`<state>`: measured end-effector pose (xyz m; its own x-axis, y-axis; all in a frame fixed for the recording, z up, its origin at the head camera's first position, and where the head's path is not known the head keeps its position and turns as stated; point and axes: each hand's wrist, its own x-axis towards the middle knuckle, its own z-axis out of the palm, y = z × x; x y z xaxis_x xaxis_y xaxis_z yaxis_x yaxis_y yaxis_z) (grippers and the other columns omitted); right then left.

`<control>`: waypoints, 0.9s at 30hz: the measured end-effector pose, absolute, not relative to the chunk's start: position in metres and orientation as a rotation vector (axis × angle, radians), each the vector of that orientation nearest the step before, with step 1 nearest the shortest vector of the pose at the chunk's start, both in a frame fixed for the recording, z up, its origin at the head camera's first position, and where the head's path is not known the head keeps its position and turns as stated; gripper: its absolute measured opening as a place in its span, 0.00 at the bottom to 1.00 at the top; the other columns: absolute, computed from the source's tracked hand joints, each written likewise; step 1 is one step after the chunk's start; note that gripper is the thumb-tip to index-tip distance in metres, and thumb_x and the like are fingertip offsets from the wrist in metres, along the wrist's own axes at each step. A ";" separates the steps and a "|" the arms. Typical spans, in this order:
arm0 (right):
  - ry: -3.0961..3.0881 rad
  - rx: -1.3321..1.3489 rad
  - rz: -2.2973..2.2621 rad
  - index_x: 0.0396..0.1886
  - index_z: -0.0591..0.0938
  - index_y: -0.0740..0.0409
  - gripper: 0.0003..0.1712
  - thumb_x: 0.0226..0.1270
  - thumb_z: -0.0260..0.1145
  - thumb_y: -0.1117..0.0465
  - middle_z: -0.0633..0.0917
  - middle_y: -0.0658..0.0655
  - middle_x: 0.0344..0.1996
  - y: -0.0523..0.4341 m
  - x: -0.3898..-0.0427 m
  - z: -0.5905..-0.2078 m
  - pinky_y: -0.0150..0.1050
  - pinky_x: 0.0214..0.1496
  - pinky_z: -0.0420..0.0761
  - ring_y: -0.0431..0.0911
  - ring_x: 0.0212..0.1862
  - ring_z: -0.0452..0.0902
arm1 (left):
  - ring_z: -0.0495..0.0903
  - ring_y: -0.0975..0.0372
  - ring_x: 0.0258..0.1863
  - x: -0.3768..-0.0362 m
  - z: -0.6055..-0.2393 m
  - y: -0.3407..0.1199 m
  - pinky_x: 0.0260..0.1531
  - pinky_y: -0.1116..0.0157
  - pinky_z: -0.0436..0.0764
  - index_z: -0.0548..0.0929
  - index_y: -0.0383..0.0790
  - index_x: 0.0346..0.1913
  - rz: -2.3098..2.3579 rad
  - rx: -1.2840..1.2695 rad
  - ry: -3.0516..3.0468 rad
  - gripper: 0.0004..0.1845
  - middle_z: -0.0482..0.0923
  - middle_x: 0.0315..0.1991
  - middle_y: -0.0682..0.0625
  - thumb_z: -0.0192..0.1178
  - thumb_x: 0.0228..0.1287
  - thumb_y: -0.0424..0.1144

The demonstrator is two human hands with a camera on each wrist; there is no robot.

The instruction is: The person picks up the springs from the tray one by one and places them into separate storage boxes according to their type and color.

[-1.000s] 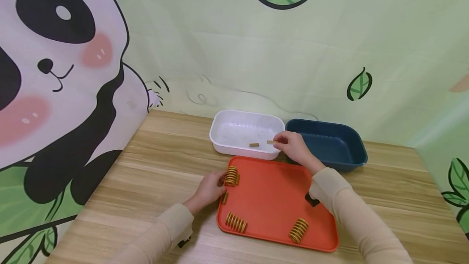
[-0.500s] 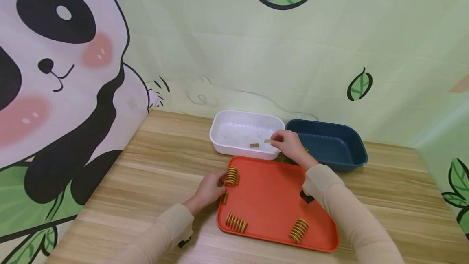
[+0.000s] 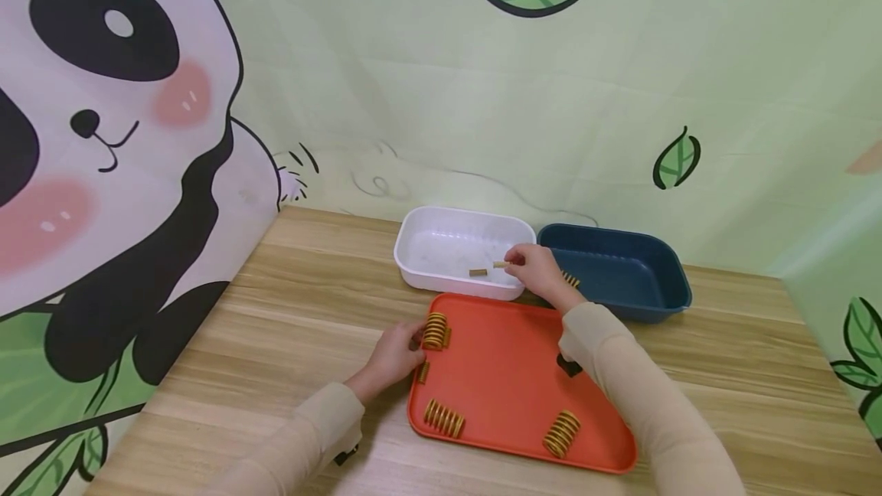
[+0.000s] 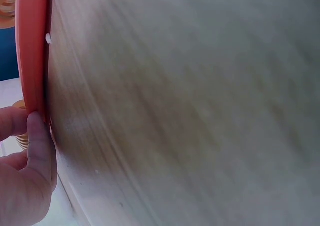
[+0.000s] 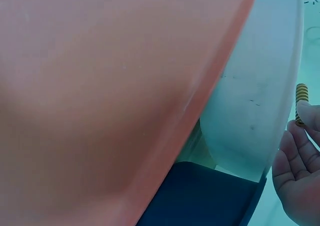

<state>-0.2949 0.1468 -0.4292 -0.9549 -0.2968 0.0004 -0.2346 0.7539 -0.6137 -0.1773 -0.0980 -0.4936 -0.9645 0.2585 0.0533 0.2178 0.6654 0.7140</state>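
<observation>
In the head view, my right hand [image 3: 539,272] pinches a small gold spring [image 3: 500,265] over the right end of the white bin [image 3: 441,282]. The right wrist view shows that small spring [image 5: 301,96] between thumb and fingers. Another small spring [image 3: 478,272] lies inside the white bin. My left hand [image 3: 391,358] pinches the left rim of the red tray [image 3: 510,373]; its thumb [image 4: 41,148] presses on the tray's side. Large gold coil springs sit on the tray at upper left [image 3: 435,331], lower left [image 3: 444,419] and lower right [image 3: 561,434].
Two small springs lie near the tray's left edge, one [image 3: 423,373] beside my left fingers. Right of the white bin stands a dark blue bin [image 3: 678,282], with a spring [image 3: 570,279] partly hidden by my right wrist. A printed cloth wall [image 3: 427,98] rises behind the wooden table [image 3: 289,289].
My right hand has moved slightly left over the white bin, carrying the small spring. A spring in the blue bin has come into view behind the wrist. The left hand stays put.
</observation>
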 end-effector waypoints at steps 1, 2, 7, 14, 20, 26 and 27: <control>2.858 -0.440 -0.957 0.39 0.80 0.62 0.11 0.56 0.61 0.64 0.81 0.60 0.36 0.146 -0.296 -0.430 0.41 0.41 0.76 0.49 0.37 0.73 | 0.75 0.62 0.29 -0.177 -0.494 -0.098 0.28 0.69 0.75 0.75 0.33 0.50 1.197 0.403 2.819 0.25 0.78 0.31 0.46 0.57 0.42 0.24; 2.862 -0.446 -0.937 0.40 0.80 0.62 0.11 0.57 0.60 0.64 0.81 0.60 0.36 0.146 -0.297 -0.431 0.41 0.41 0.76 0.49 0.37 0.72 | 0.75 0.62 0.29 -0.177 -0.493 -0.098 0.28 0.69 0.75 0.75 0.33 0.50 1.197 0.401 2.818 0.25 0.78 0.31 0.46 0.57 0.42 0.24; 2.854 -0.432 -0.895 0.41 0.80 0.63 0.12 0.57 0.60 0.64 0.81 0.60 0.36 0.143 -0.300 -0.434 0.41 0.42 0.76 0.50 0.37 0.72 | 0.75 0.62 0.29 -0.177 -0.494 -0.098 0.29 0.68 0.75 0.75 0.33 0.51 1.188 0.386 2.819 0.26 0.78 0.31 0.46 0.57 0.42 0.25; 2.861 -0.412 -0.897 0.40 0.80 0.63 0.11 0.57 0.60 0.64 0.81 0.60 0.37 0.138 -0.304 -0.435 0.42 0.44 0.76 0.50 0.38 0.72 | 0.75 0.61 0.29 -0.177 -0.493 -0.098 0.29 0.68 0.75 0.75 0.33 0.51 1.177 0.386 2.826 0.25 0.77 0.31 0.46 0.57 0.42 0.25; 2.841 -0.412 -0.941 0.39 0.80 0.64 0.11 0.57 0.60 0.65 0.81 0.61 0.37 0.131 -0.308 -0.436 0.43 0.45 0.75 0.51 0.39 0.72 | 0.75 0.61 0.30 -0.176 -0.492 -0.098 0.29 0.68 0.75 0.75 0.33 0.51 1.188 0.378 2.821 0.25 0.78 0.31 0.46 0.57 0.43 0.25; 2.805 -0.413 -0.974 0.38 0.80 0.65 0.10 0.56 0.59 0.66 0.81 0.61 0.36 0.122 -0.312 -0.441 0.42 0.45 0.75 0.50 0.38 0.72 | 0.75 0.61 0.30 -0.174 -0.490 -0.098 0.30 0.68 0.75 0.73 0.31 0.53 1.195 0.381 2.819 0.27 0.77 0.32 0.45 0.57 0.42 0.24; 2.802 -0.414 -0.974 0.37 0.80 0.65 0.10 0.56 0.59 0.66 0.81 0.61 0.35 0.121 -0.313 -0.442 0.42 0.45 0.75 0.50 0.38 0.72 | 0.75 0.61 0.30 -0.174 -0.490 -0.098 0.30 0.68 0.75 0.73 0.30 0.53 1.197 0.385 2.818 0.27 0.77 0.32 0.45 0.57 0.42 0.24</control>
<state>-0.3128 0.1210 -0.4416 -0.9513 -0.3046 -0.0471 -0.2097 0.7517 -0.6253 -0.1744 -0.0981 -0.4904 -0.9674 0.2491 0.0457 0.2058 0.6680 0.7151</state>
